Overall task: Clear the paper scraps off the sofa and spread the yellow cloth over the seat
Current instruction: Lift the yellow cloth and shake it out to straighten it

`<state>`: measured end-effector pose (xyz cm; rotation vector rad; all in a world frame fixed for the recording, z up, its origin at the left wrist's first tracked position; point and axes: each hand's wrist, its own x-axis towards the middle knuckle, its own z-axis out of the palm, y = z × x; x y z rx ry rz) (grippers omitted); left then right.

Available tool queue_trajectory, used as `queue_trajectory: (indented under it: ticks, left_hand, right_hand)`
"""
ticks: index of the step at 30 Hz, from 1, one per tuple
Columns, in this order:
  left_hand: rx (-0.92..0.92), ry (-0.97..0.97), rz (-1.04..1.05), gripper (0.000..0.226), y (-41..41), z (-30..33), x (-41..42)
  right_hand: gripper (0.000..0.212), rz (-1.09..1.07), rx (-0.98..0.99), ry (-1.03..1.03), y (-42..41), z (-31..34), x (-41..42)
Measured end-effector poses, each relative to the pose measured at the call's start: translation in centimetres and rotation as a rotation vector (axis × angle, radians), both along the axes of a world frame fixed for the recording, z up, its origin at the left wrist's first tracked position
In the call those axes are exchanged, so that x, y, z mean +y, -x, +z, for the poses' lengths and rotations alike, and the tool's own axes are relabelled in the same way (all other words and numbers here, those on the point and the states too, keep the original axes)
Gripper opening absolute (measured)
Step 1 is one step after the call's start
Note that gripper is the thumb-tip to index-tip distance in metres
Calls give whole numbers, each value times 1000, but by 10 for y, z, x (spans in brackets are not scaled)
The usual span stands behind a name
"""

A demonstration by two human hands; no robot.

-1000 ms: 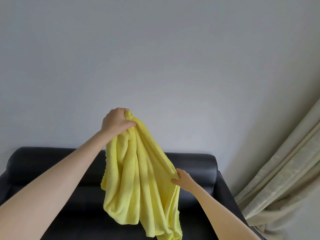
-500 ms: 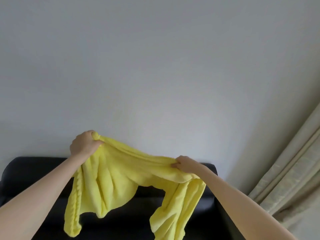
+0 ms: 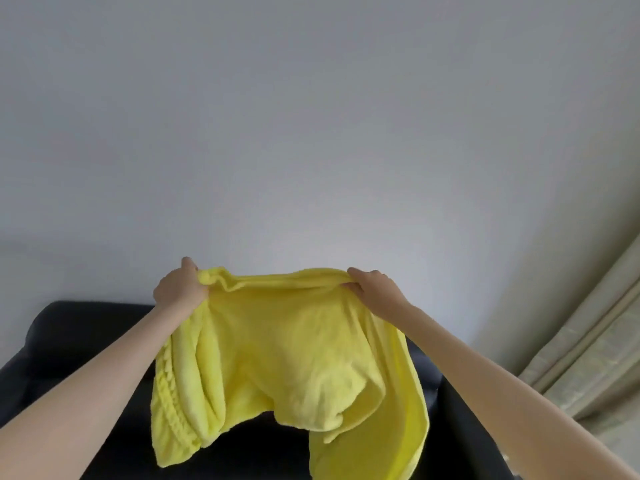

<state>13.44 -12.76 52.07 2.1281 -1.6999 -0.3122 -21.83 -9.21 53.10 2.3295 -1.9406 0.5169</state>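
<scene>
The yellow cloth (image 3: 287, 351) hangs in the air above the black sofa (image 3: 79, 344), stretched between both hands along its top edge. My left hand (image 3: 180, 289) grips the left end of that edge. My right hand (image 3: 372, 284) grips the right end, at about the same height. The cloth sags in the middle and its lower folds dangle in front of the sofa seat, hiding much of it. No paper scraps are visible.
A plain pale wall (image 3: 311, 133) fills the upper view behind the sofa. Beige curtains (image 3: 588, 348) hang at the right, close to the sofa's right arm (image 3: 460, 431).
My right hand rose from low on the cloth to the height of my left hand, and the left hand dropped. The bunched cloth has opened out sideways between them.
</scene>
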Motion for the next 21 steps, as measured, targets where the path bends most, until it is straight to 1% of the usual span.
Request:
queue_trajectory:
  ticks: [1,2,3,4,5,7,9,11,12,14,17,19,20,21]
  left_hand:
    - [-75,-96,-82,62,12,0,3]
    - [-117,-161,-196,78,27,0,6]
    - [-110,-181,-326,92,44,-3,9]
    - [-67,-174,-452,98,61,-6,13]
    - [-2,-153,-555,97,79,-8,17]
    - [133,-121,-652,81,106,-11,22]
    - [155,-66,-664,61,122,-15,22]
    - [152,-5,-665,33,128,-21,21]
    - [161,10,-667,26,129,-23,21]
    - [172,-3,-677,29,129,-27,20]
    - [63,24,-715,33,131,-27,22]
    - [-1,89,-729,33,135,-24,25]
    - [-16,136,-727,31,137,-21,27]
    - [-23,191,-724,29,138,-18,29]
  right_hand:
    - [28,32,50,-41,-12,-2,1]
    - [28,53,60,-56,-21,-4,1]
    - [27,70,49,-60,-27,-5,0]
    - [27,89,38,-62,-33,-6,-1]
    - [27,107,41,-76,-38,-5,-1]
    - [26,136,61,-111,-47,-9,0]
    - [26,153,62,-135,-50,-11,4]
    - [28,159,53,-143,-44,-13,7]
    - [30,156,58,-144,-40,-15,8]
    - [35,139,81,-150,-31,-22,13]
    - [28,125,108,-168,-18,-38,18]
    - [18,104,87,-188,-12,-53,21]
    - [15,76,62,-200,-11,-61,23]
    - [17,36,27,-213,-10,-69,25]
